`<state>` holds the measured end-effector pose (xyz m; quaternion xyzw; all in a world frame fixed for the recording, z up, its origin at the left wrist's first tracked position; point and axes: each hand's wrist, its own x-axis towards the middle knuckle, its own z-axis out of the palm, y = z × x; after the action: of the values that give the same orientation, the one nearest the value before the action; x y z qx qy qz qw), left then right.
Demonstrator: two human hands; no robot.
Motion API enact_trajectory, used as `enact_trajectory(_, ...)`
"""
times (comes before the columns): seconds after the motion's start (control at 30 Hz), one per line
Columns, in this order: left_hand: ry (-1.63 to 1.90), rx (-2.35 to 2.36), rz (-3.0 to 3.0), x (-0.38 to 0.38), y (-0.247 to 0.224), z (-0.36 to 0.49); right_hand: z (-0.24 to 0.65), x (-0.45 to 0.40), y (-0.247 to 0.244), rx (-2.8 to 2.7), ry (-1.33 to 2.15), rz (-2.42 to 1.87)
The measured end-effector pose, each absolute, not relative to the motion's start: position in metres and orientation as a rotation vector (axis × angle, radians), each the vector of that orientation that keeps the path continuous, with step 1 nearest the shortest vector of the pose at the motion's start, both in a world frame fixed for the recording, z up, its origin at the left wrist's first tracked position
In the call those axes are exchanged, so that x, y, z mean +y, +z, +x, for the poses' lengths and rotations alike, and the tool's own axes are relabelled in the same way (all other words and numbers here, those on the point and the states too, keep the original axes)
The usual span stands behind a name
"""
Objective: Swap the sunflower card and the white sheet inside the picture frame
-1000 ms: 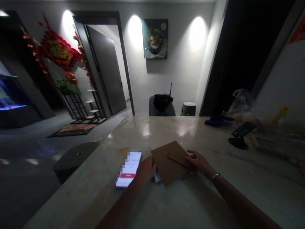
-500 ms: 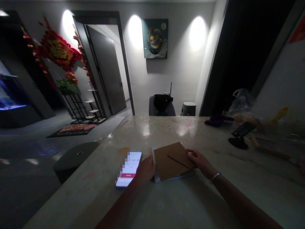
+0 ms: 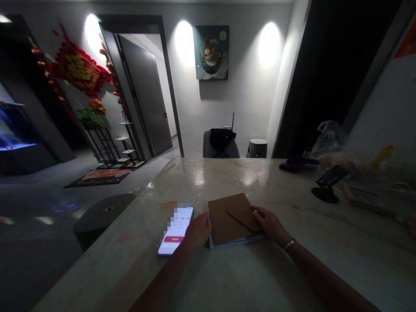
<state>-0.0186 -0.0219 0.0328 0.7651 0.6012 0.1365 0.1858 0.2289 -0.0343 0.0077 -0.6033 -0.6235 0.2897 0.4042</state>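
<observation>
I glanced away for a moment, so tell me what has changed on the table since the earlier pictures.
The brown envelope has turned clockwise, its near corner swinging left, and now lies almost squarely over the pale-edged item beneath. The left hand and right hand stay at its sides; no release shows. The phone and black stand stay put.
</observation>
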Motion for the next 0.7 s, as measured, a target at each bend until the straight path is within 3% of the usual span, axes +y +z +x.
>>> enact_trajectory(0.7,0.420,1.657,2.114,-0.0213,0.0324,-0.0215,0.2363,-0.0301,0.0014,-1.703,0.710,-1.458)
